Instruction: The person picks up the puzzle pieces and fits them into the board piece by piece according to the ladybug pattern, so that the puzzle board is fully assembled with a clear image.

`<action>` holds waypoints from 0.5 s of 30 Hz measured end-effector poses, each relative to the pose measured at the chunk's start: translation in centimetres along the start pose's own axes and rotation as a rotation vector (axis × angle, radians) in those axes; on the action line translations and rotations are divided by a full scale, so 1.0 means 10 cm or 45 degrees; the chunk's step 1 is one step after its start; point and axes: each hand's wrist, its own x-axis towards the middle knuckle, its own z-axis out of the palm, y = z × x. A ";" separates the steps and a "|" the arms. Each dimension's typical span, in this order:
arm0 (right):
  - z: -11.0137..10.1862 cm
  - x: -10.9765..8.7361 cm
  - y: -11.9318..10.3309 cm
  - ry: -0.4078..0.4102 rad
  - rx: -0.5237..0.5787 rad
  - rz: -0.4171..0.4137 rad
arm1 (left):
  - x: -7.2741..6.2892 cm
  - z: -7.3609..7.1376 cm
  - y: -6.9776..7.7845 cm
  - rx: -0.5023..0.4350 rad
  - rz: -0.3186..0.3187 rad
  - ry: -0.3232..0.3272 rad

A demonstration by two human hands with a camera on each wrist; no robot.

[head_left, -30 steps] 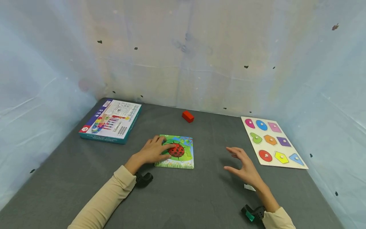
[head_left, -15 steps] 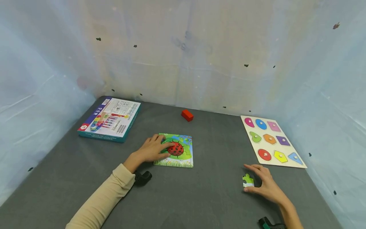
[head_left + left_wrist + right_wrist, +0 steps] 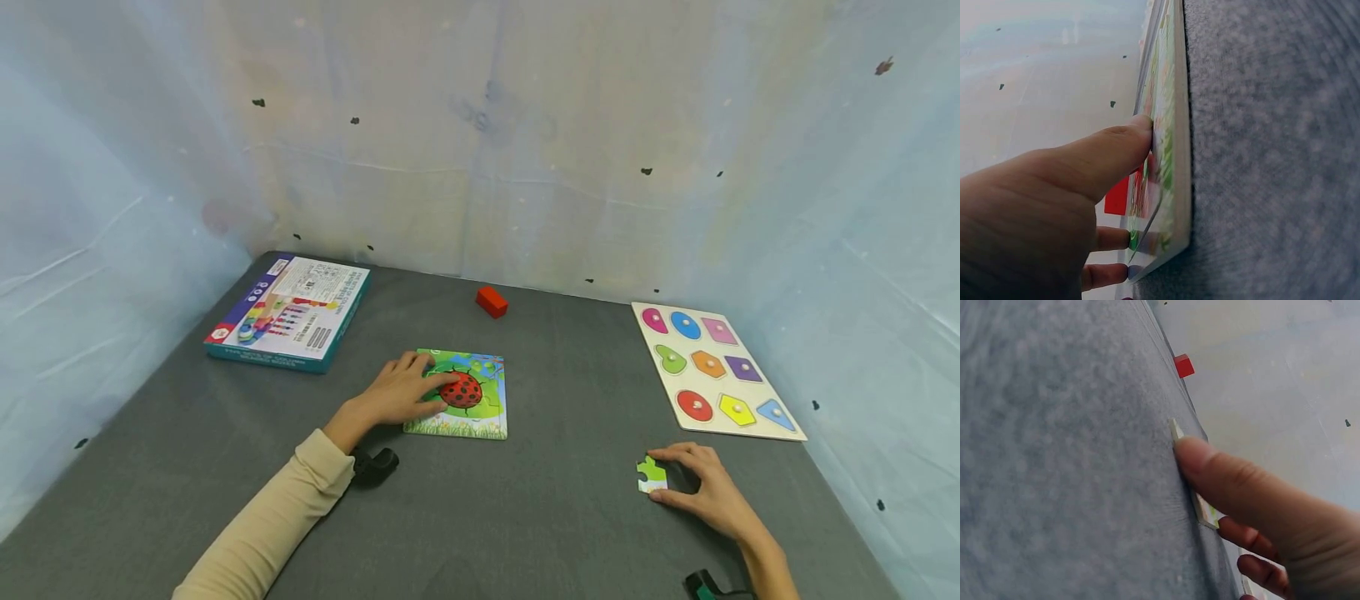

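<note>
My left hand (image 3: 396,393) rests on the left side of a square ladybug jigsaw puzzle (image 3: 491,421); its fingers are spread, with the thumb near the lower part of the picture. In the left wrist view, the thumb (image 3: 1129,140) presses the puzzle face, and two fingertips touch near its far corner. On the right, my right hand (image 3: 708,487) pinches a small green-and-white jigsaw piece (image 3: 652,477) between thumb and forefinger at opposite edges. The right wrist view shows the thumb (image 3: 1200,459) covering the middle of the piece, close over the grey tabletop.
A shape puzzle board (image 3: 697,379) with colourful knobbed pieces lies behind my right hand. Further back sits a red block (image 3: 492,302). At the back left is a flat toy box (image 3: 288,312). Pale sheeting (image 3: 450,167) encloses the grey table (image 3: 540,517).
My right hand has moved right and toward me, down to the jigsaw piece, and its thumb and forefinger have closed on it. The left hand has stayed on the puzzle.
</note>
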 end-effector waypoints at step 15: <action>0.28 0.55 -0.41 0.037 0.034 -0.202 | 0.00 -0.01 0.02 0.008 -0.009 -0.016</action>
